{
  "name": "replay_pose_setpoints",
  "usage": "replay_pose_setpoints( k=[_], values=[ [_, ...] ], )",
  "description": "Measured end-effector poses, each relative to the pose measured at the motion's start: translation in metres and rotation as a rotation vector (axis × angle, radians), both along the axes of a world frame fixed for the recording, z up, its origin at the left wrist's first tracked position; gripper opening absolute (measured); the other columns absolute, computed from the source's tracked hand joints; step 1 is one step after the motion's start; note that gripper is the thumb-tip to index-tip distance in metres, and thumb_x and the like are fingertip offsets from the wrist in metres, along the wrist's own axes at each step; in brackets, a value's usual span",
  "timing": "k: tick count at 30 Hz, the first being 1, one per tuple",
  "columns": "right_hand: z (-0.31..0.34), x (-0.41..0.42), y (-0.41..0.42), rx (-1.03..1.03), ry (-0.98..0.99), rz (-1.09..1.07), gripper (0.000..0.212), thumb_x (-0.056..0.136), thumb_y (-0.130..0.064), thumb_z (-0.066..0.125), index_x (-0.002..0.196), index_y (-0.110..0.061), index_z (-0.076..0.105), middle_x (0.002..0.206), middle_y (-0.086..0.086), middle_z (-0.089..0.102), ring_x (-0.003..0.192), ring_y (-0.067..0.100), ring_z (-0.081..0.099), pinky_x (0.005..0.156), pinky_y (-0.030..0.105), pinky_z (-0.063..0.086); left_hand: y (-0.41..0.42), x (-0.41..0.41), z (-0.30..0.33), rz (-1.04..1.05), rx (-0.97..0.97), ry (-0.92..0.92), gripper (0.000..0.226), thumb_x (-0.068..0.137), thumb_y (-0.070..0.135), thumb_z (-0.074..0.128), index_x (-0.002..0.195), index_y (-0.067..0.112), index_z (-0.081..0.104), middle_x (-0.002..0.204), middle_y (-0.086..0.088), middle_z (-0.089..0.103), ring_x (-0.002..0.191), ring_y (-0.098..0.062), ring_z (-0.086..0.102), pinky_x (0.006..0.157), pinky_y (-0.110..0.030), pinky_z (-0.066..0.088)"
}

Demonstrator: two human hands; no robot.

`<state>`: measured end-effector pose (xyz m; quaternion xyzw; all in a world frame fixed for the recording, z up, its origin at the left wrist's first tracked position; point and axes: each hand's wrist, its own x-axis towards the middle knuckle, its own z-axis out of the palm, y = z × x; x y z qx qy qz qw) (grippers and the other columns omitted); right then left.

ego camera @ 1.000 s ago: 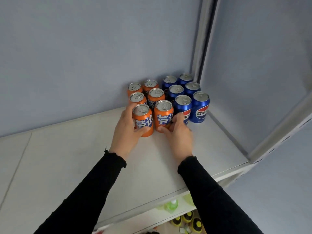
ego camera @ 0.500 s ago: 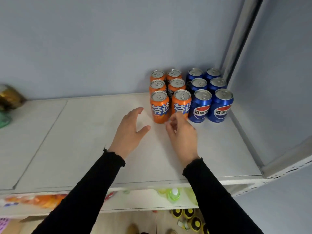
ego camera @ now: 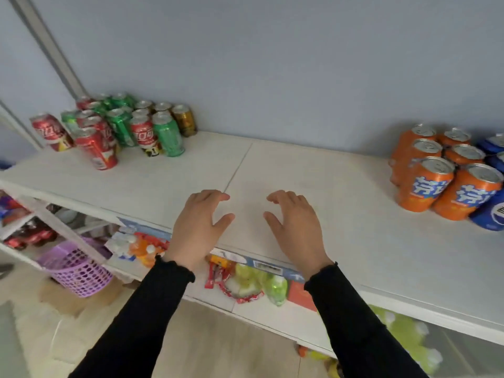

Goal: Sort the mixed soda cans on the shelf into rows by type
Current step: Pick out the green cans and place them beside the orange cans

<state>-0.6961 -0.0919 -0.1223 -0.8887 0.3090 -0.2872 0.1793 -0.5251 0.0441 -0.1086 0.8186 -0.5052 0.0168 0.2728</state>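
My left hand (ego camera: 197,227) and my right hand (ego camera: 296,227) hover open and empty over the front middle of the white shelf (ego camera: 272,170). At the far right stand orange cans (ego camera: 425,184) in two rows, with blue cans (ego camera: 491,214) beside them, partly cut off by the frame edge. At the back left is a mixed cluster of red cans (ego camera: 95,148), green cans (ego camera: 167,135) and a gold can (ego camera: 185,120). Both hands are well apart from every can.
Grey wall panels rise behind the shelf, with a metal post (ego camera: 51,50) at the left. Below are lower shelves with snack packets (ego camera: 240,279) and bottles, and a purple perforated basket (ego camera: 76,271) on the wooden floor.
My hands let go of the front orange cans and drew back to the shelf's middle. The view swung left, bringing the mixed red, green and gold cans into sight.
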Motion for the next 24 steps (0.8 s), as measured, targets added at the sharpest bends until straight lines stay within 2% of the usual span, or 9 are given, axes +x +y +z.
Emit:
replay_pose_setpoints(
  k=[3, 5, 9, 14, 19, 22, 24],
  values=[
    [-0.002, 0.057, 0.043, -0.019, -0.021, -0.002, 0.014, 0.093, -0.018, 0.062, 0.105, -0.023, 0.064, 0.099, -0.005, 0.066, 0.093, 0.020, 0.058, 0.078, 0.037, 0.048, 0.050, 0.054, -0.003, 0.037, 0.000, 0.007, 0.035, 0.095, 0.035, 0.065, 0.128, 0.024, 0.062, 0.131, 0.009, 0.057, 0.124, -0.014, 0.046, 0.101, -0.025, 0.038],
    [-0.002, 0.091, 0.066, -0.040, -0.043, -0.005, 0.014, 0.090, -0.012, 0.062, 0.097, -0.023, 0.064, 0.092, -0.006, 0.065, 0.087, 0.020, 0.057, 0.074, 0.036, 0.047, 0.076, 0.088, -0.004, 0.059, 0.003, -0.002, 0.035, 0.095, 0.035, 0.065, 0.127, 0.025, 0.063, 0.131, 0.009, 0.057, 0.124, -0.014, 0.046, 0.102, -0.027, 0.039],
    [0.002, 0.144, 0.096, -0.048, -0.052, -0.004, 0.013, 0.090, -0.012, 0.060, 0.094, -0.024, 0.065, 0.087, -0.006, 0.064, 0.082, 0.019, 0.056, 0.070, 0.034, 0.045, 0.109, 0.141, -0.001, 0.076, 0.008, 0.013, 0.034, 0.093, 0.034, 0.066, 0.126, 0.024, 0.063, 0.128, 0.009, 0.058, 0.121, -0.015, 0.047, 0.099, -0.028, 0.041],
    [0.005, 0.199, 0.101, -0.080, -0.056, -0.006, 0.015, 0.096, -0.020, 0.055, 0.102, -0.024, 0.068, 0.092, -0.006, 0.068, 0.085, 0.020, 0.061, 0.073, 0.036, 0.051, 0.114, 0.191, 0.000, 0.072, -0.018, 0.021, 0.034, 0.093, 0.034, 0.066, 0.126, 0.024, 0.062, 0.126, 0.009, 0.058, 0.119, -0.014, 0.048, 0.096, -0.028, 0.042],
    [0.003, 0.239, 0.082, -0.043, -0.024, 0.003, 0.022, 0.097, -0.030, 0.058, 0.116, -0.023, 0.063, 0.104, -0.006, 0.069, 0.094, 0.018, 0.063, 0.078, 0.037, 0.053, 0.094, 0.230, -0.002, 0.046, -0.015, 0.045, 0.038, 0.094, 0.036, 0.064, 0.130, 0.025, 0.059, 0.129, 0.010, 0.056, 0.121, -0.013, 0.046, 0.099, -0.029, 0.042],
    [0.001, 0.266, 0.060, 0.032, -0.033, -0.012, 0.024, 0.097, -0.032, 0.059, 0.120, -0.024, 0.060, 0.108, -0.007, 0.067, 0.097, 0.015, 0.061, 0.079, 0.035, 0.053, 0.075, 0.254, -0.001, 0.042, -0.004, 0.058, 0.043, 0.094, 0.036, 0.065, 0.134, 0.025, 0.056, 0.133, 0.008, 0.055, 0.124, -0.014, 0.046, 0.102, -0.032, 0.042],
    [0.000, 0.285, 0.045, 0.119, -0.047, -0.021, 0.028, 0.096, -0.033, 0.060, 0.123, -0.025, 0.057, 0.112, -0.008, 0.065, 0.100, 0.013, 0.060, 0.079, 0.032, 0.052, 0.062, 0.271, 0.002, 0.044, -0.001, 0.074, 0.049, 0.094, 0.037, 0.066, 0.139, 0.024, 0.052, 0.136, 0.005, 0.053, 0.126, -0.016, 0.047, 0.102, -0.029, 0.040]
  ],
)
